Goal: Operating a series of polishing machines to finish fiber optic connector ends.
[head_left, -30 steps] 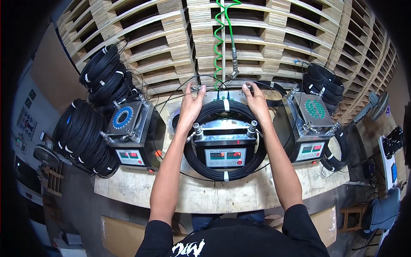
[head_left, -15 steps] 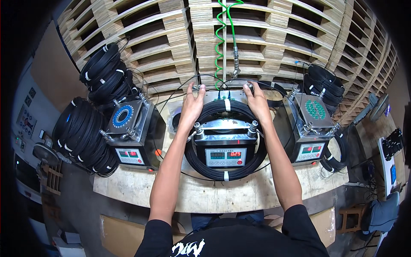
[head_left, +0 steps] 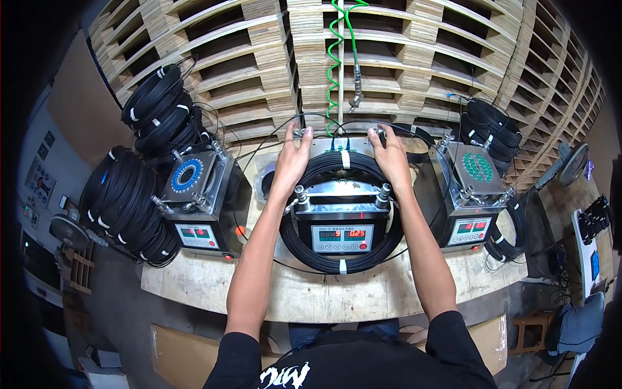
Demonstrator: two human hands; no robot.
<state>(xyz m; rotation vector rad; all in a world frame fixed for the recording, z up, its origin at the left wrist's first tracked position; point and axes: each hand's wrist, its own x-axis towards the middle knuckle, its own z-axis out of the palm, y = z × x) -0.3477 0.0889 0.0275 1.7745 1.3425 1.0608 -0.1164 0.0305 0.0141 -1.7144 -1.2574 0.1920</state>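
The middle machine (head_left: 343, 217), a metal-topped box with a red digital display, stands in front of me with a coil of black cable (head_left: 343, 265) looped around it. White bands tie the coil at top and bottom. At the machine's back left corner, my left hand (head_left: 293, 161) is closed with thumb and finger around a metal knob (head_left: 299, 133). My right hand (head_left: 391, 157) likewise pinches the knob (head_left: 380, 132) at the back right corner. Between my hands, thin cable ends with blue connectors rise from a metal plate (head_left: 355, 145). My palms partly hide both knobs.
A similar machine with a blue ring (head_left: 186, 176) stands left; another with green pieces (head_left: 477, 166) stands right. Stacked black cable coils (head_left: 126, 204) lie far left, more (head_left: 495, 133) at right. Behind are wooden pallets (head_left: 240, 65) and a hanging green air hose (head_left: 357, 84).
The left digits on the middle machine's display have changed. The hanging hose nozzle has swung slightly. Both hands stay at the knobs almost unmoved.
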